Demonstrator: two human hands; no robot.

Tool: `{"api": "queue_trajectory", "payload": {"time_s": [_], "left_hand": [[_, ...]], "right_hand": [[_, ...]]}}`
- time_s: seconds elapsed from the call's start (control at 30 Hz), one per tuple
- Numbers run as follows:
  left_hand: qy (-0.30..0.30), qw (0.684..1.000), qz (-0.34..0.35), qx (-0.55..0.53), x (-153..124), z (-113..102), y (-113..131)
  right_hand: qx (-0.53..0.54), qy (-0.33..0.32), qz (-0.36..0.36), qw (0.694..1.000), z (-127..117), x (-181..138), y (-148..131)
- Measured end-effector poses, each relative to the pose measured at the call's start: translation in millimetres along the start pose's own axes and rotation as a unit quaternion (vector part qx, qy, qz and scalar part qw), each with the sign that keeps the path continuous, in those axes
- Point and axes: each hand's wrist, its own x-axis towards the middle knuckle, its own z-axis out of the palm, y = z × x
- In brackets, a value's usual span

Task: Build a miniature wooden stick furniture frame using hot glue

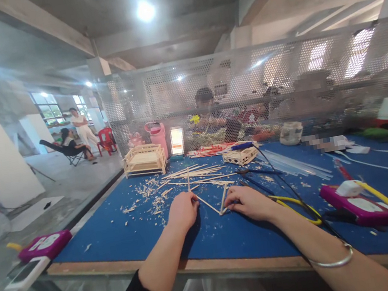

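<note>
My left hand (pixel 184 210) is closed on a thin wooden stick frame (pixel 207 203) at its left end, low over the blue table. At the frame's right side, my right hand (pixel 245 202) pinches near a corner where sticks meet at an angle. One stick stands up beside my left fingertips. Just beyond lie loose wooden sticks (pixel 198 170) in a spread pile, with broken bits and shavings (pixel 154 197) to their left. Pliers with dark blue handles (pixel 259 181) rest past my right hand.
A small stick-built bench (pixel 145 160) stands at the back left, and a stick box (pixel 240 156) carries a blue soldering-iron-like tool (pixel 242 146). Clear glue sticks (pixel 294 163), cables (pixel 304 206) and a purple device (pixel 358 205) occupy the right. A perforated screen (pixel 170 90) bounds the back.
</note>
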Motion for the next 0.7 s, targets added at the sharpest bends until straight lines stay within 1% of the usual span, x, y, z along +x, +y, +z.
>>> {"api": "queue_trajectory", "payload": {"time_s": [0.17, 0.27, 0.33, 0.37, 0.43, 0.57, 0.63, 0.7], "left_hand": [[0.016, 0.998, -0.032, -0.055, 1, 0, -3], [0.027, 0.990, -0.057, -0.127, 1, -1, -3], [0.027, 0.977, -0.083, -0.196, 2, -2, 0], [0.020, 0.966, -0.100, -0.236, 2, -1, 1], [-0.008, 0.936, -0.137, -0.324, 3, -1, 6], [-0.073, 0.854, -0.188, -0.479, 3, 0, 14], [-0.081, 0.818, -0.201, -0.534, 3, -1, 16], [-0.072, 0.786, -0.207, -0.578, 3, -3, 17]], "right_hand": [[0.030, 0.007, -0.015, 0.999, 1, -1, -9], [0.068, 0.015, -0.023, 0.997, 2, -2, -14], [0.099, 0.025, -0.022, 0.995, 2, -2, -16], [0.115, 0.032, -0.021, 0.993, 2, -2, -16], [0.145, 0.044, -0.016, 0.988, 2, -1, -17], [0.204, 0.053, -0.007, 0.978, 5, -1, -18], [0.231, 0.046, -0.002, 0.972, 7, -1, -20], [0.258, 0.035, 0.002, 0.966, 9, 0, -20]]}}
